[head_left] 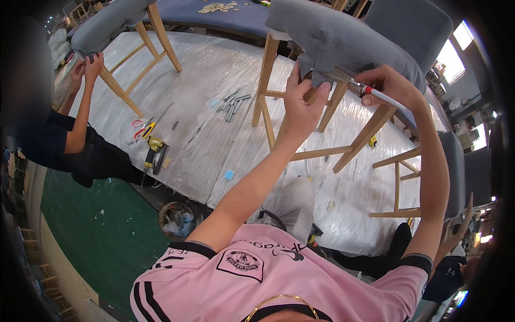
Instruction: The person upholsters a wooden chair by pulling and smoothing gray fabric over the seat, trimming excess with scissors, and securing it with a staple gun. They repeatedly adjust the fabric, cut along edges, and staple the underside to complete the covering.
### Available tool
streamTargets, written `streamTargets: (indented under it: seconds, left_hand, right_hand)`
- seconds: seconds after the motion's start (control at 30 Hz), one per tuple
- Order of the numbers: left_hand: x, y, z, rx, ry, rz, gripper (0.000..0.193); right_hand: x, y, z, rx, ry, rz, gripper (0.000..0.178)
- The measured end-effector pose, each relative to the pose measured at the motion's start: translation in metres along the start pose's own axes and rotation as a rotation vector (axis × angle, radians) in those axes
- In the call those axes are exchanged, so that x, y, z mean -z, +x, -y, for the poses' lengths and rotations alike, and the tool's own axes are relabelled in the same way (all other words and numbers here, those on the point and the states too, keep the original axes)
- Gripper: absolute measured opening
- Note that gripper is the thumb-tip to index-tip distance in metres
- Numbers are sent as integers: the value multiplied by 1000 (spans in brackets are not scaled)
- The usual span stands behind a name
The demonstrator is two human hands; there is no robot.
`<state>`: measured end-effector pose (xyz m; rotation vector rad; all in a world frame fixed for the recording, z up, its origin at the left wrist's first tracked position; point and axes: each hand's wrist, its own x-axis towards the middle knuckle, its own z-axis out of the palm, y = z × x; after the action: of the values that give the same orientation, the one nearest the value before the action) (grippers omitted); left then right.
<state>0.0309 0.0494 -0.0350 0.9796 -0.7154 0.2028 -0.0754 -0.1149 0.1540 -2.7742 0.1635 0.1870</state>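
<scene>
An upholstered chair with a grey fabric seat (343,40) and light wooden legs stands on the plastic-covered table in front of me. My left hand (304,104) pinches a loose flap of the grey fabric (317,78) at the seat's lower edge, beside a front leg. In my right hand (394,88) is a pair of scissors (347,79) with metal blades and what looks like a white and red handle. Its blades point left, at the flap by my left fingers. My right fingers are partly hidden behind the handle.
Metal staple strips (233,104), a yellow staple gun (155,153), red-handled scissors (142,130) and a blue foam block (229,175) lie on the wrapped table (198,139). At left, a co-worker's hands (88,67) touch another grey chair (110,32). A bucket (177,220) stands below; more chairs crowd the right.
</scene>
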Motion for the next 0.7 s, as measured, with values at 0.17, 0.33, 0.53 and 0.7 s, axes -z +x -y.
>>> streamTargets:
  seconds: [0.17,0.33,0.53,0.7]
  left_hand:
    - [5,-2,0,97,-123,2,23]
    - [4,-1,0,134,-386,-105,26]
    - [-2,14,1,373,-577,-320,42]
    - [-7,17,-4,429,-328,-253,38]
  right_hand:
    - [-10,-13,1,-86,164,-24,73]
    - [-24,-32,6,-143,139,-149,78]
    - [-60,-59,61,-236,215,-106,69]
    - [-61,-58,74,-215,147,-76,71]
